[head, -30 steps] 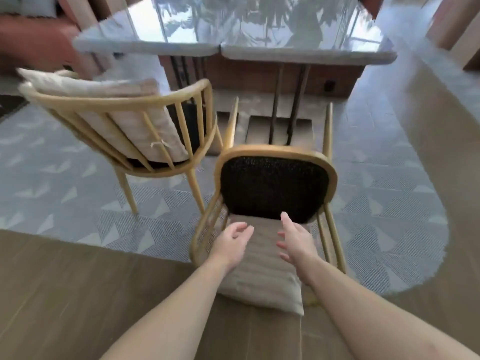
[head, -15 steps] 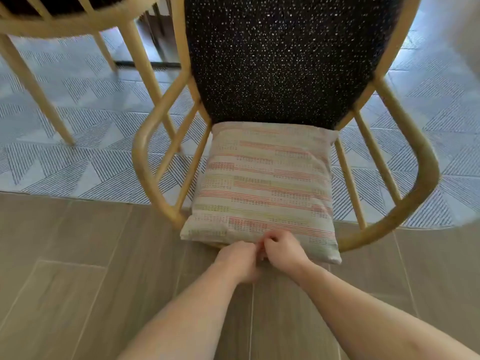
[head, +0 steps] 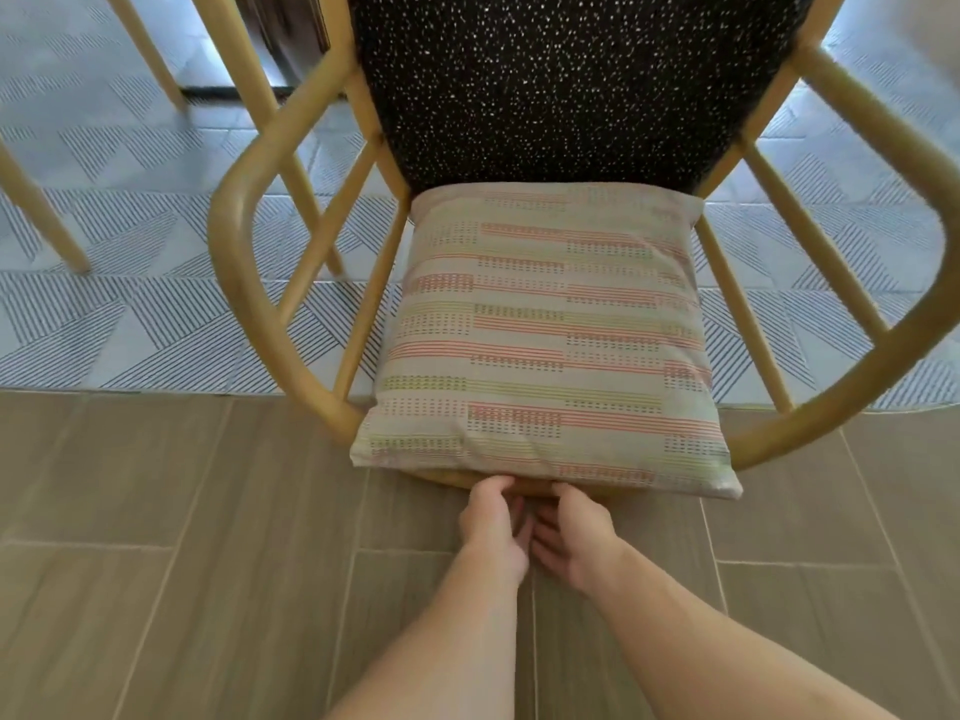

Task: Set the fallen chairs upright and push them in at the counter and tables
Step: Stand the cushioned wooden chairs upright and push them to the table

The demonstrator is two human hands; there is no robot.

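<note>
A yellow wooden armchair (head: pixel 235 262) lies tipped on its back, its curved backrest on the floor and its black speckled seat (head: pixel 561 80) standing upright at the top of the view. A striped beige cushion (head: pixel 545 330) lies over the backrest spindles. My left hand (head: pixel 493 522) and right hand (head: pixel 569 537) are side by side at the cushion's near edge. Their fingers curl around the chair's top rail (head: pixel 447 478) just under the cushion. The fingertips are hidden beneath it.
Legs of a second, upright yellow chair (head: pixel 41 215) stand at the left on a grey patterned rug (head: pixel 104 314). A dark table base (head: pixel 280 39) shows at the top left. Brown wood-look floor tiles (head: pixel 208 563) lie under my arms.
I bent down close to the fallen chair. Both hands went from open above the cushion to its near edge, and now hook around the rail beneath it.
</note>
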